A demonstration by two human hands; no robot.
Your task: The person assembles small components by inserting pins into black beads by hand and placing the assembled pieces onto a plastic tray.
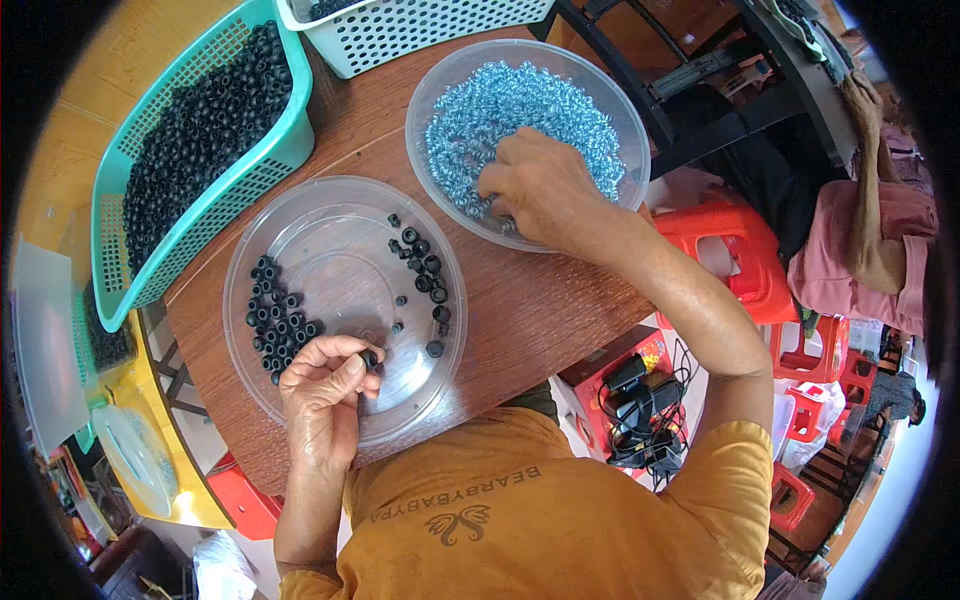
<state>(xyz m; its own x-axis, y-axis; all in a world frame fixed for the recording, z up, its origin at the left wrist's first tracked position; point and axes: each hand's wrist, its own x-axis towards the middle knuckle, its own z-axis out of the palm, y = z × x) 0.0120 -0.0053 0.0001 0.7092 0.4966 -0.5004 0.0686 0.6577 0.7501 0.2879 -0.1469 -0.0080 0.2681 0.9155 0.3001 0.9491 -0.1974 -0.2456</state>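
My left hand (322, 390) is closed in a pinch around a small black ring-shaped cap (370, 357), held over the near part of a clear round tray (340, 235). In that tray lies a cluster of black caps (272, 315) on the left and a curved row of black caps (428, 265) on the right. My right hand (545, 185) reaches into a clear round tub (632, 150) of shiny bluish, metallic-looking small pieces (520, 95). Its fingers are bent together among the pieces, and whatever they grip is hidden.
A green basket (215, 185) full of black caps stands at the far left of the brown wooden table (510, 310). Behind it is a white perforated basket (430, 32). Right of the table are red stools (735, 260), black adapters with cables (640, 405) and another person's arm (868, 190).
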